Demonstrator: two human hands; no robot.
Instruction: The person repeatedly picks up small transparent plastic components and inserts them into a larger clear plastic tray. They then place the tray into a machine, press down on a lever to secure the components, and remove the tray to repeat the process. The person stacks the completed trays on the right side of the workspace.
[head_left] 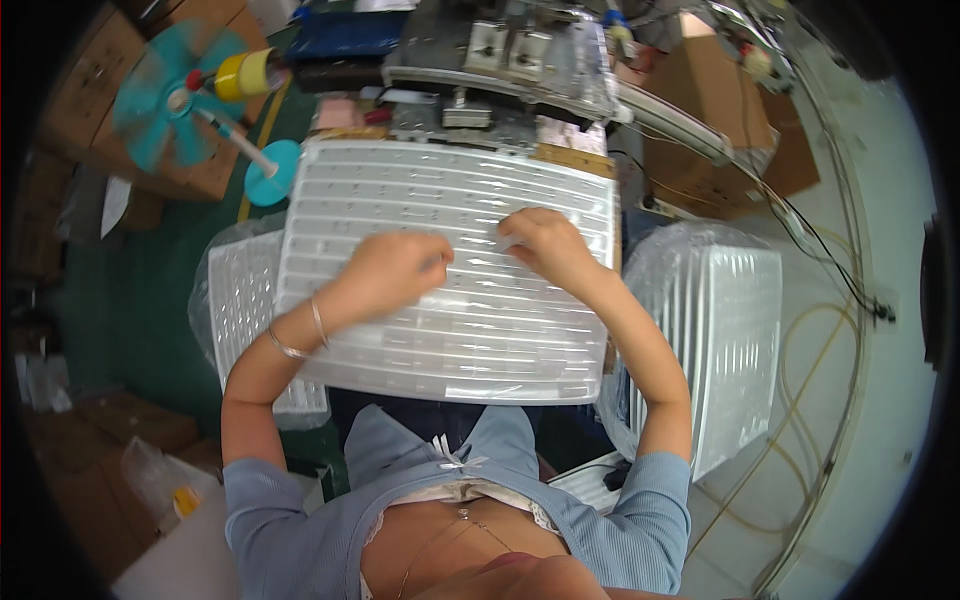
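Note:
A large white ribbed plastic tray (460, 340) lies in front of me, with long raised ridges running across it. Small marks or parts, too small to name, dot the grooves of its far half. Above the middle of the tray, my left hand (395, 270) is closed in a pinch and slightly blurred; a greyish bit shows at its fingers. My right hand (550, 248) hovers over the tray's right half, thumb and fingers pinched together around something small and pale that I cannot make out.
Beyond the tray stands a metal bench machine (500, 60). A teal fan (180, 100) is at the far left, near cardboard boxes (95, 75). More white trays in clear plastic stand at right (735, 340) and left (245, 300). Cables and a hose (800, 380) run along the right.

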